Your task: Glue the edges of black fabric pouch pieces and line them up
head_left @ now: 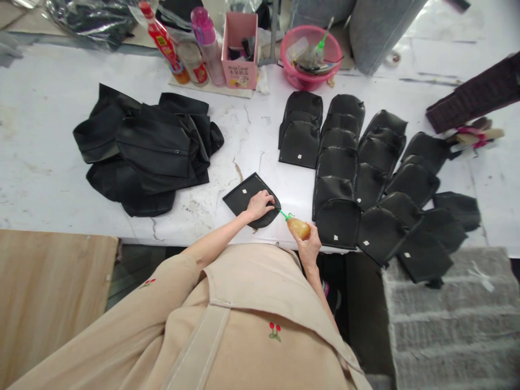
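Observation:
On the white table in front of me lies a black leather-like piece (257,187) with a pointed far corner, a rounded edge and a small white tag. My left hand (260,205) rests on top of it, fingers bent near the rounded edge; whether they pinch the material is hard to see. My right hand (309,245) is wrapped round a glue bottle (298,228) with yellowish contents and a green nozzle. The bottle is tilted, and its nozzle tip meets the piece's right edge, close to my left fingertips.
Overlapping rows of similar black pieces (337,168) cover the table's right side. A heap of black pieces (154,146) lies at the left. Along the back stand a red-capped bottle (160,38), a pink box (240,51) and a pink basin (312,81). Grey fabric (450,325) lies lower right.

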Motion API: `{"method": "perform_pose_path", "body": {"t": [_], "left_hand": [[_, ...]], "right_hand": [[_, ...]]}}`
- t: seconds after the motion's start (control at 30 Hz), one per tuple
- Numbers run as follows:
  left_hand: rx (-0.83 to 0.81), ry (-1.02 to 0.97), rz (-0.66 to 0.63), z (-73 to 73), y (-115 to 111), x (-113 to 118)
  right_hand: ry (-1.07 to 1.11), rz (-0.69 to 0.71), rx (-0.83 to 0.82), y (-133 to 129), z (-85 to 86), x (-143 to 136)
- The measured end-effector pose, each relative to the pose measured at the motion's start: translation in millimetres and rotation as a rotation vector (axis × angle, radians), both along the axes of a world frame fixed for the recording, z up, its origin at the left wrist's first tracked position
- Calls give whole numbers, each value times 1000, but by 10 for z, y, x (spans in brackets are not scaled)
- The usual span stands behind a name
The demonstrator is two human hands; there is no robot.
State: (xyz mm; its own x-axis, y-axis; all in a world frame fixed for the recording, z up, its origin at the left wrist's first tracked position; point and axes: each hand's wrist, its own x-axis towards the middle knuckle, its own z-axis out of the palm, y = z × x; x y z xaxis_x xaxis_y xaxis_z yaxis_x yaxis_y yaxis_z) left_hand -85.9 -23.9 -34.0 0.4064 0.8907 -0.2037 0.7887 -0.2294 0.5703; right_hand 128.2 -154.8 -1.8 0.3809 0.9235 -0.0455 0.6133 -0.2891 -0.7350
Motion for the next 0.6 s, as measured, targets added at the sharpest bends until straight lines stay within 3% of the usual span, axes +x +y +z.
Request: {"method": "perform_pose_path", "body": {"t": [0.2,0.4,0.6], "left_hand": [[-2,7,8,-21,-7,12],[-6,8,59,-39,16,56],[7,13,104,-60,83,124]], "right_hand": [[30,31,-46,-68,98,-83],[49,-18,-59,-68,76,-76],[26,33,-57,-71,135,-82]]}}
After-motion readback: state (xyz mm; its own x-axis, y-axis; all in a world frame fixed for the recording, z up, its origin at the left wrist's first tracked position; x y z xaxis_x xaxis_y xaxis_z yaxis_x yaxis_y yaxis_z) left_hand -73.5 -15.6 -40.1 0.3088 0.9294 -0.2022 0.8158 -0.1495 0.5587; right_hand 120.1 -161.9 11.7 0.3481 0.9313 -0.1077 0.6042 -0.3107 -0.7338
